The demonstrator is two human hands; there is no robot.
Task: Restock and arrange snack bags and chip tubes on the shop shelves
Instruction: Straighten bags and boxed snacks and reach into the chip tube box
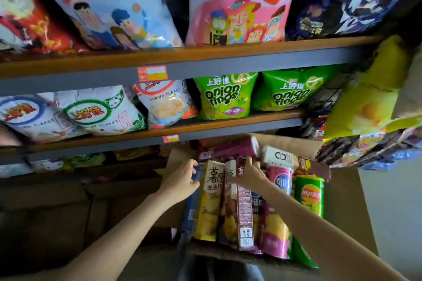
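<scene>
In the cardboard box [338,143], left hand [182,180] gripping blue tube [193,203]

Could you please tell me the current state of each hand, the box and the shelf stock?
Left hand: gripping blue tube.
Right hand: gripping brown carton.
Cardboard box: open, packed with tubes.
Green tube: lying in box.
Onion rings bags: upright on shelf.

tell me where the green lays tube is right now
In the head view, the green Lay's tube lies at the right edge of the cardboard box, lower right of centre, right beside the pink-purple tube and just right of the right hand.
</scene>
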